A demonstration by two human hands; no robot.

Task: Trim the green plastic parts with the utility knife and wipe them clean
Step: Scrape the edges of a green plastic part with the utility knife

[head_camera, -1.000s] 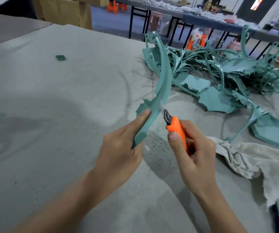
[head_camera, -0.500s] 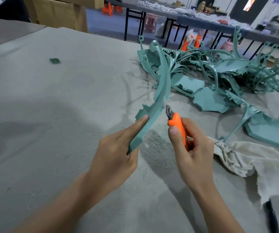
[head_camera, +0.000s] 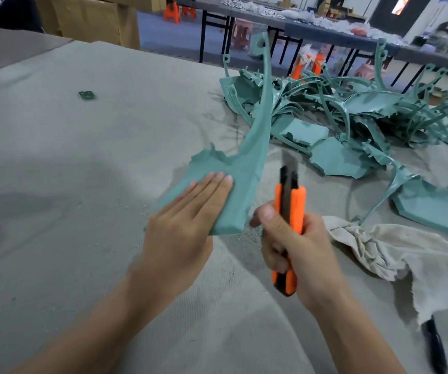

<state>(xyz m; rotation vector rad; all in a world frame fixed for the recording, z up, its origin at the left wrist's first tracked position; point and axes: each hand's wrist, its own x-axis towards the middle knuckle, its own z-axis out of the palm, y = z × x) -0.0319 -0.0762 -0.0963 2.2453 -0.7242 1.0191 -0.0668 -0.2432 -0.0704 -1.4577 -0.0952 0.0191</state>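
Holding a green plastic part (head_camera: 240, 168) clear of the table (head_camera: 55, 184) at the centre of the frame, the left hand (head_camera: 182, 228) lies with its four fingers (head_camera: 212, 187) straight and together, flat against the broad lower face of the part; the thumb is hidden behind the plastic. From this broad face a long curved arm of the part rises toward the top centre of the frame and ends in a small eyelet.

The right hand (head_camera: 301, 249), just right of centre, is clamped round an orange utility knife (head_camera: 289, 211), fingers curled about the handle and thumb set high on its near side. The knife stands nearly upright with its blade out and pointing away from the viewer. The blade stands just beside the right edge of the part, with a narrow gap between them.

A pile of green parts (head_camera: 352, 112), some flat panels and some thin curved ribs, fills the upper right of the table. A crumpled pale cloth (head_camera: 395, 252) lies at lower right, just beside the right hand. A black tool (head_camera: 434, 346) lies below the cloth at the lower right edge. Fine shavings (head_camera: 244, 234) lie on the grey table covering under the held part. A small green scrap (head_camera: 87, 95) lies alone at upper left. Cardboard boxes (head_camera: 96, 17) stand beyond the table's far edge.
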